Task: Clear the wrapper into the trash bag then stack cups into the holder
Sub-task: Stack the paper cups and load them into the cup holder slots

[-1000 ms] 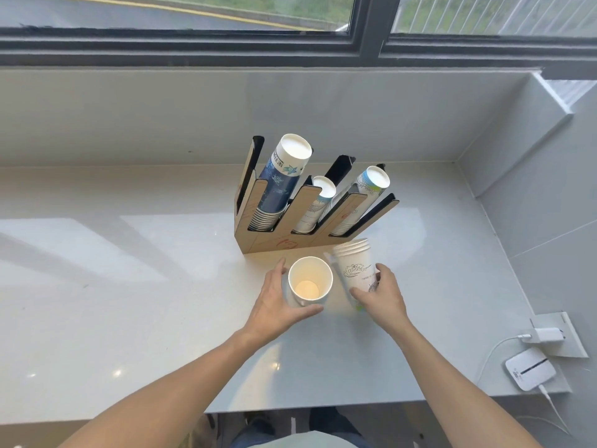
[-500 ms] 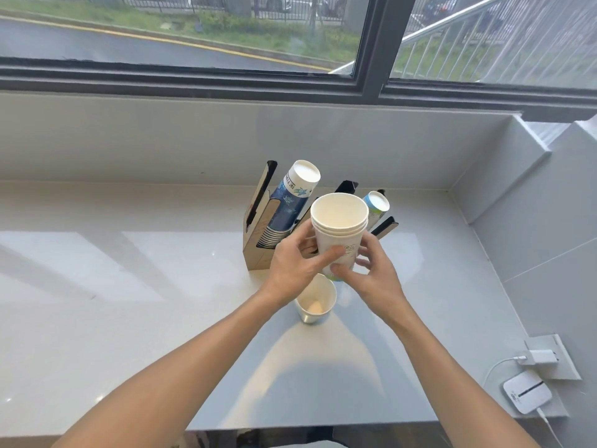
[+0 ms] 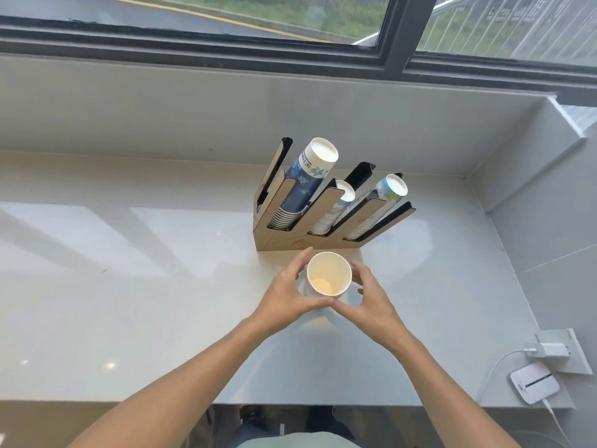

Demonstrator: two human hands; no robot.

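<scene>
Sunlight shines on the smooth, glossy grey counter [image 3: 129, 286]. Near its back stands a cardboard cup holder [image 3: 284, 244] with slanted slots. Its left slot holds a stack of blue paper cups [image 3: 303, 185], the middle one a shorter white stack [image 3: 336, 208], and the right one a stack with a light blue top [image 3: 384, 195]. Just in front of the holder, the left hand [image 3: 284, 299] and right hand [image 3: 368, 302] curl around a round white paper cup stack [image 3: 328, 276], open end up, gripping its sides. A flat white device [image 3: 534, 383] lies far right with a cable.
</scene>
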